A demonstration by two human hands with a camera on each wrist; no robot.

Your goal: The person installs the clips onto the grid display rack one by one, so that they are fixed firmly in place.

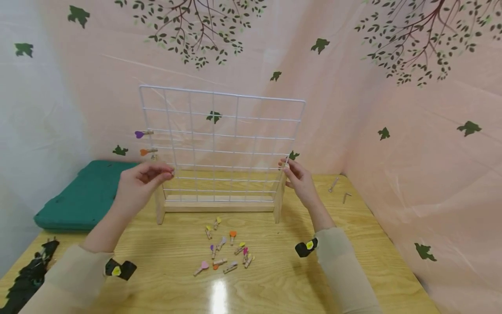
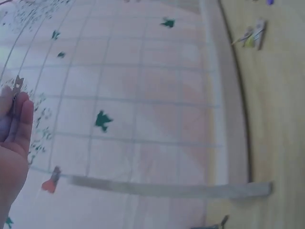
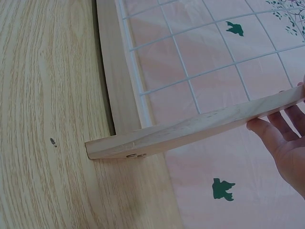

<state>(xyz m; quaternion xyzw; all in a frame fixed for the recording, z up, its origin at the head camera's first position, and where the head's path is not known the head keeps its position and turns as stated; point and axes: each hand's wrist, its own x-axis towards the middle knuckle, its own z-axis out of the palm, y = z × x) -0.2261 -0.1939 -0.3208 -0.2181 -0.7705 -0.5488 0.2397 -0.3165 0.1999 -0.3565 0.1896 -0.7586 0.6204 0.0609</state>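
A white wire grid rack (image 1: 213, 137) stands on the table in a wooden base (image 1: 219, 206). My left hand (image 1: 135, 185) is in front of the grid's left side, pinching a small wooden clothespin (image 2: 18, 85) between thumb and fingertips. A purple heart clothespin (image 1: 139, 134) and an orange heart clothespin (image 1: 145, 152) are clipped on the grid's left edge. At the opposite edge, my right hand (image 1: 301, 183) holds the rack by the top of its wooden side post (image 3: 190, 125), with thumb and fingers on either side; some fingertips are cut off in the right wrist view.
Several loose heart clothespins (image 1: 233, 234) lie scattered before the rack. A green folded case (image 1: 88, 192) is at the left, with a dark bundle (image 1: 33, 274) nearer. A bolt (image 1: 333, 185) and a hex key (image 1: 346, 197) lie at the right. Printed cloth (image 1: 423, 165) hangs around the table.
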